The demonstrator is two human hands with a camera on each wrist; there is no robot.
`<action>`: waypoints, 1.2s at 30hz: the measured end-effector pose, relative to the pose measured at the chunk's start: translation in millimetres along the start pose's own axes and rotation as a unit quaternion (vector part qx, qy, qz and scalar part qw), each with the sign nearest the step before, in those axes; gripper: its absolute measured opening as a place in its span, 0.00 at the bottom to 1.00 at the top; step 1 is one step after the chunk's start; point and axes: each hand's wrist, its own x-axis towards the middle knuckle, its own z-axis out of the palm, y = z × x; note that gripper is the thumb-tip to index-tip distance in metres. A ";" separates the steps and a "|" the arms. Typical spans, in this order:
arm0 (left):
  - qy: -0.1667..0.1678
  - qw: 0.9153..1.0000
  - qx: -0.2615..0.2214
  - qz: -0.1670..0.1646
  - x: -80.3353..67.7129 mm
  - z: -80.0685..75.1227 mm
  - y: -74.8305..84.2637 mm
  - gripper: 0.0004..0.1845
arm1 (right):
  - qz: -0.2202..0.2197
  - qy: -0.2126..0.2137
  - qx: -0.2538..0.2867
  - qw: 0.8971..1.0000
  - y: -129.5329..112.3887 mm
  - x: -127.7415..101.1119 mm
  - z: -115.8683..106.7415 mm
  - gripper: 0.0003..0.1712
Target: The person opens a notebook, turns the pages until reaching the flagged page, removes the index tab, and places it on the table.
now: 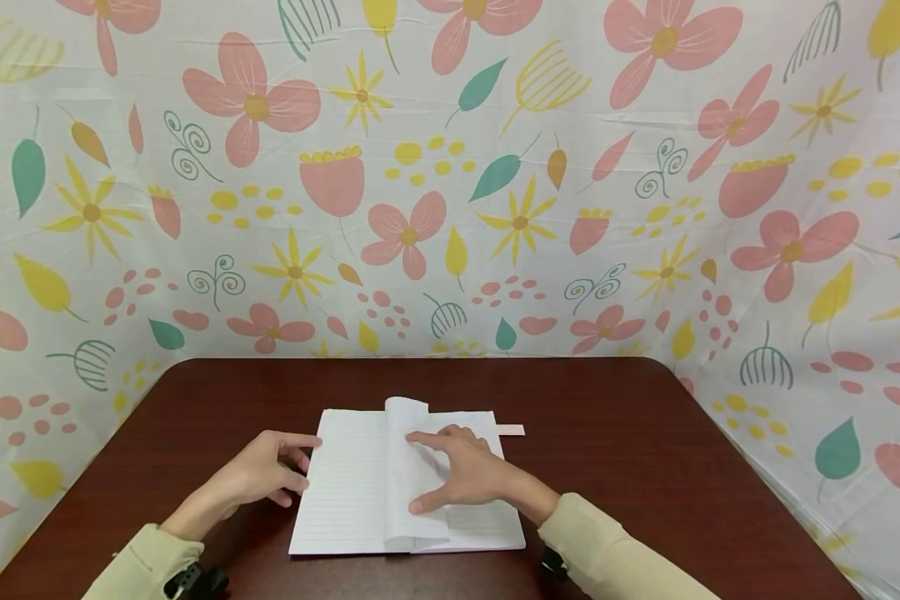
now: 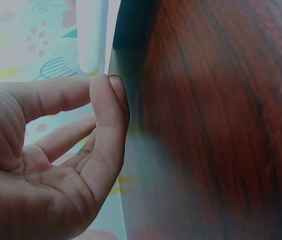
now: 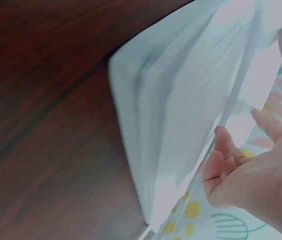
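Note:
An open notebook (image 1: 345, 483) with lined white pages lies flat on the dark wooden table (image 1: 645, 467). My right hand (image 1: 427, 471) rests on its right side with fingers spread. Index finger and thumb press against a page (image 1: 405, 417) that curls up and stands near the spine. In the right wrist view the fingers (image 3: 226, 145) touch the edge of that lifted page (image 3: 201, 100). My left hand (image 1: 303, 461) rests on the table at the notebook's left edge, fingers loosely bent and holding nothing. The left wrist view shows its fingers (image 2: 101, 115) beside the notebook's corner (image 2: 91, 35).
A pale pink strip (image 1: 510, 430) pokes out from the notebook's top right corner. A flower-patterned cloth (image 1: 450, 208) walls in the table at the back and on both sides. Bare tabletop lies right and left of the notebook.

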 end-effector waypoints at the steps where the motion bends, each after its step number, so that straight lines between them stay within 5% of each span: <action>1: 0.000 1.000 0.000 0.001 0.1 0.0 0.0 0.31 | 0.000 0.000 -0.002 1.000 -1.7 0.9 0.5 0.54; 10: -0.003 1.000 -0.003 0.004 0.3 0.7 1.5 0.31 | -0.007 0.001 0.021 1.000 -6.9 6.1 2.7 0.56; 19: 0.001 1.000 0.000 0.000 0.6 0.8 1.6 0.31 | -0.019 0.017 0.124 0.992 -5.1 9.1 -1.6 0.50; 36: 0.003 1.000 0.001 -0.001 0.6 0.3 -0.6 0.30 | -0.050 0.041 0.176 0.982 -4.8 14.6 -4.8 0.43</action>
